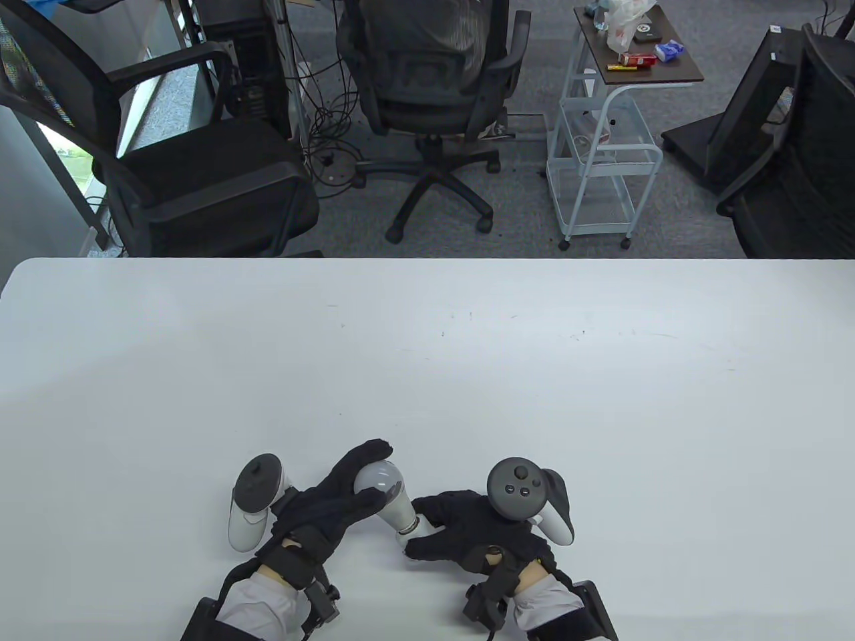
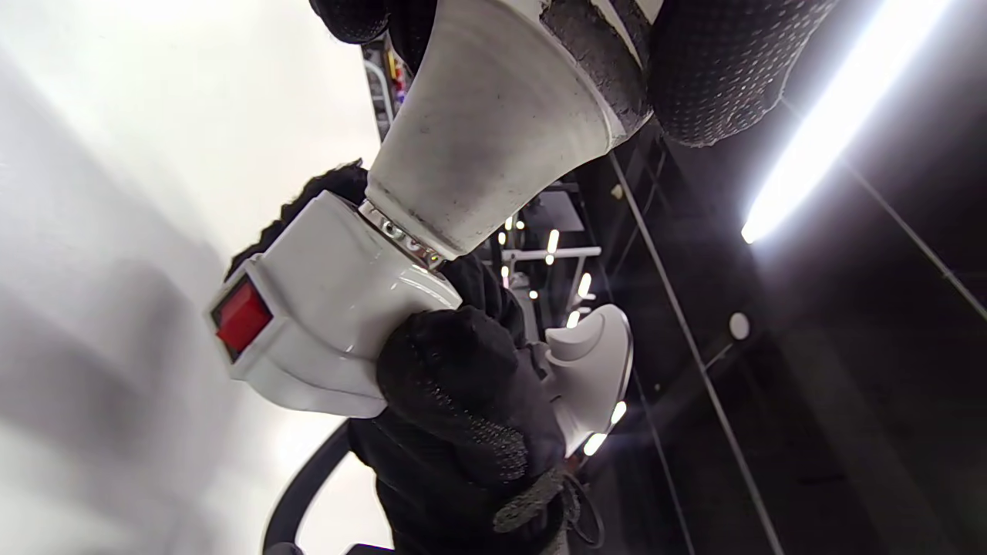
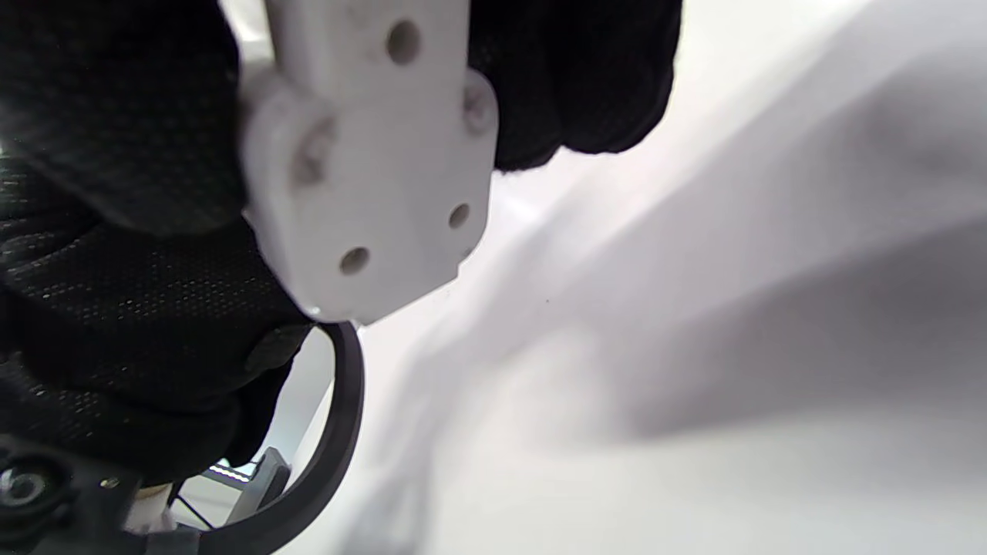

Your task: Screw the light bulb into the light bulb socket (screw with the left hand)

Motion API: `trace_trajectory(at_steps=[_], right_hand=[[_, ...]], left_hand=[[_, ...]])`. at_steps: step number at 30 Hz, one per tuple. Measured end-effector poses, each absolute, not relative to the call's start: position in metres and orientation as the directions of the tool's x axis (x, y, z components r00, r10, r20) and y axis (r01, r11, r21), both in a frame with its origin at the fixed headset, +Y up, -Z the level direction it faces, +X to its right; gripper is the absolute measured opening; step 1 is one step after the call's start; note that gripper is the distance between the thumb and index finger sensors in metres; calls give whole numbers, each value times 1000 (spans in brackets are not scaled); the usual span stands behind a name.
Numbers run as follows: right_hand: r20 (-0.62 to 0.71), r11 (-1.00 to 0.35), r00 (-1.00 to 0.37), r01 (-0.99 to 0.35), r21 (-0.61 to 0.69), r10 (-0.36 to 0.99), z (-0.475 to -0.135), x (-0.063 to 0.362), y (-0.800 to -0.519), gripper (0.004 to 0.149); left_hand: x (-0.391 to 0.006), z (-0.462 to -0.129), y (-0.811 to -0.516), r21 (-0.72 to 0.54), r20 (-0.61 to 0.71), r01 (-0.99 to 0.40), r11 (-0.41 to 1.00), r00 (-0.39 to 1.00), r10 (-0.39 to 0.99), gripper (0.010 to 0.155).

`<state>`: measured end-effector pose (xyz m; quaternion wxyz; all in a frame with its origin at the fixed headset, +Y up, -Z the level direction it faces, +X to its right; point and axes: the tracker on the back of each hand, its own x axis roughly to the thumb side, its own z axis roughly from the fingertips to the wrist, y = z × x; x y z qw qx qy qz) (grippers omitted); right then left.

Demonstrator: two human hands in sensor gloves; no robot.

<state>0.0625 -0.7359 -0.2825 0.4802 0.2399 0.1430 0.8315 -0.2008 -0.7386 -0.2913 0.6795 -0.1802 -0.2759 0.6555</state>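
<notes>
A white light bulb (image 1: 387,495) is gripped round its globe by my left hand (image 1: 340,497) near the table's front edge. Its metal base sits in a white socket (image 1: 415,529) that my right hand (image 1: 461,527) holds. In the left wrist view the bulb's cone (image 2: 493,131) meets the socket (image 2: 331,308), with some thread showing at the joint; the socket has a red switch (image 2: 243,317). In the right wrist view the socket's flat underside (image 3: 378,154) with screw holes sits between my gloved fingers (image 3: 116,231).
The white table (image 1: 427,374) stretches far ahead of my hands. Beyond its far edge stand black office chairs (image 1: 427,87) and a small wheeled cart (image 1: 604,133).
</notes>
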Motion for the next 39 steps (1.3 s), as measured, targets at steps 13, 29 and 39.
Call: trace_trajectory(at_steps=[13, 29, 39], right_hand=[[285, -430, -324, -723, 541, 902, -283, 58, -736, 61], [258, -393, -297, -669, 631, 919, -283, 54, -741, 61], [230, -500, -452, -676, 542, 862, -286, 57, -742, 60]], left_hand=[[-200, -293, -735, -703, 125, -710, -40, -179, 976, 66], [-195, -293, -735, -775, 69, -626, -85, -219, 973, 68], [-211, -292, -721, -607, 247, -739, 293, 175, 953, 73]])
